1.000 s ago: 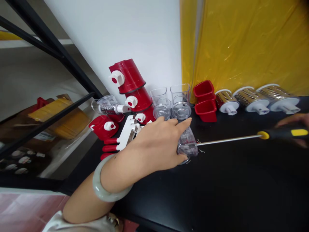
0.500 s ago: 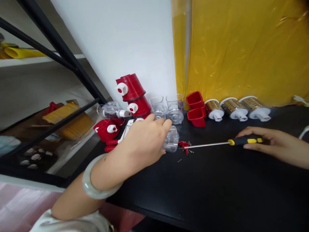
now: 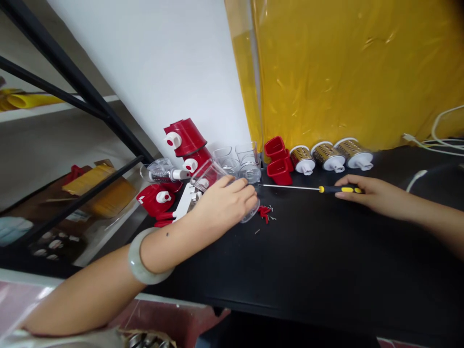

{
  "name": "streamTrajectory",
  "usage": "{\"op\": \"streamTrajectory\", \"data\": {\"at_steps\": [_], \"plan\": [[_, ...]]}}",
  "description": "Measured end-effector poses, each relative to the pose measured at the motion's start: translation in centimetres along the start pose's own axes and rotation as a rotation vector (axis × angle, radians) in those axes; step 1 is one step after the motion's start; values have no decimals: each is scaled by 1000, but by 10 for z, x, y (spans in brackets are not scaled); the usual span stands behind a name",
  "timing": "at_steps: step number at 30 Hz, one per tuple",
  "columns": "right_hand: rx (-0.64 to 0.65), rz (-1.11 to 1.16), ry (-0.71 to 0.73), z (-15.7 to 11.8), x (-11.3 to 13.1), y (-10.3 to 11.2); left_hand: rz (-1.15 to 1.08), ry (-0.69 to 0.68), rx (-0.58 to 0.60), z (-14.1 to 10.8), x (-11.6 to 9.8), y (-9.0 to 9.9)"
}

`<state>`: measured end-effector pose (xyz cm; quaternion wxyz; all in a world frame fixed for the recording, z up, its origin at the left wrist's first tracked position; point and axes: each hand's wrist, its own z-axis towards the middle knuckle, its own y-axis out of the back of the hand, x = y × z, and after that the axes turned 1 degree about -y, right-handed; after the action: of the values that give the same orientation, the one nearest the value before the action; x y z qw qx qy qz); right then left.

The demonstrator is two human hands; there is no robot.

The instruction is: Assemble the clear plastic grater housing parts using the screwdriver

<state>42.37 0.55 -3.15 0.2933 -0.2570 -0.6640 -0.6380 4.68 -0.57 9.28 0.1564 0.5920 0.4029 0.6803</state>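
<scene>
My left hand [image 3: 228, 205] is closed over a clear plastic part [image 3: 251, 214], whose rounded end shows below the fingers; the palm hides its middle. In my right hand [image 3: 380, 197] is a screwdriver [image 3: 339, 189] with a black and yellow handle. Its long shaft points left, the tip close to the clear part and in front of clear plastic hoppers [image 3: 250, 166]. Small red pieces mixed with screws [image 3: 265, 212] lie on the black table just right of my left hand. One loose screw [image 3: 257, 232] rests nearer to me.
Red grater bodies [image 3: 186, 137] with white knobs stand stacked at the left, beside another red body [image 3: 155, 199]. Red cups [image 3: 279, 170] and metal grater drums [image 3: 328, 157] line the back. White cables [image 3: 435, 142] lie at the right. A black-framed shelf [image 3: 90, 108] stands left.
The screwdriver tip has moved from the red pieces to farther back, near the hoppers. My left hand has turned the clear part, and the view has shifted right.
</scene>
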Motion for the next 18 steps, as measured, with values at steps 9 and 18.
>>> {"op": "streamTrajectory", "data": {"at_steps": [9,18], "plan": [[24,10,31,0,4,-6,-4,-3,-22,7,2,-4],[33,14,60,-1,5,-7,0,64,-63,-2,4,-8]]}}
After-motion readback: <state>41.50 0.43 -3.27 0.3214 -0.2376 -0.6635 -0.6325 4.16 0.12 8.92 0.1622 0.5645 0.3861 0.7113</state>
